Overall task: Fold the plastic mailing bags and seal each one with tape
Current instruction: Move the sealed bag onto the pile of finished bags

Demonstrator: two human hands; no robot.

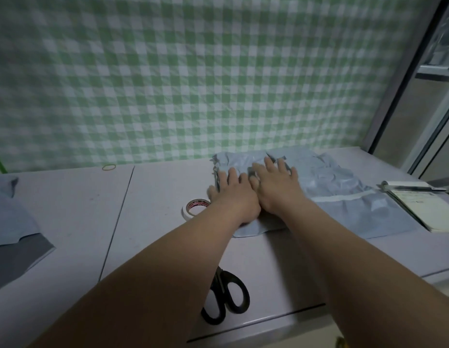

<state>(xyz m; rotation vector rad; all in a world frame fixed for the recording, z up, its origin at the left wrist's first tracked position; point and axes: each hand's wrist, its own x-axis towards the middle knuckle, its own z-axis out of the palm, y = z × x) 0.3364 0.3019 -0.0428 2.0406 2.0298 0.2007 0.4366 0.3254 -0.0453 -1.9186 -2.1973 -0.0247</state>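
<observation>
Right of centre, a left hand [233,194] and right hand [276,189] press flat, fingers straight and gripping nothing, on a crumpled grey mailing bag [338,192]. Lifting either hand for the tape roll [194,209], just left, may let the springy fold open.

Both bare forearms stretch from near to far. The left grip [231,194] and right grip [277,189] lie palm-down side by side, touching, fingers straight and slightly spread.
</observation>
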